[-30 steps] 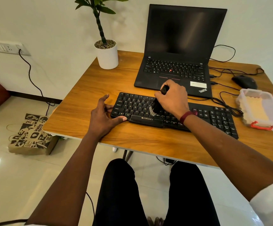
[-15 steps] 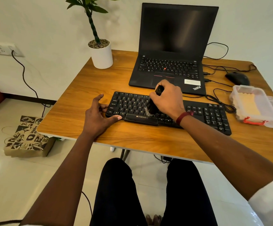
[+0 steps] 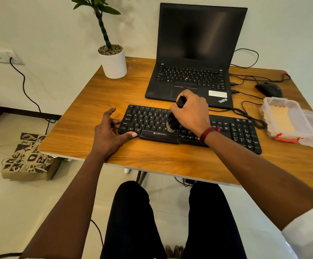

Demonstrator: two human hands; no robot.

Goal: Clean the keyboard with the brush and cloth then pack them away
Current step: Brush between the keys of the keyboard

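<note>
Wood-grain table point(image 3: 99, 98), clear plastic box point(image 3: 301, 126), matt keyboard point(image 3: 241, 131)

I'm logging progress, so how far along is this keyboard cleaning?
Done: nothing visibly finished. In hand: the right hand grips the brush, bristles on the keyboard's letter keys, while the left hand steadies its left end. Left: the cloth wipe, as what looks like the yellow cloth lies in the clear plastic container on the right, then packing both away.
</note>
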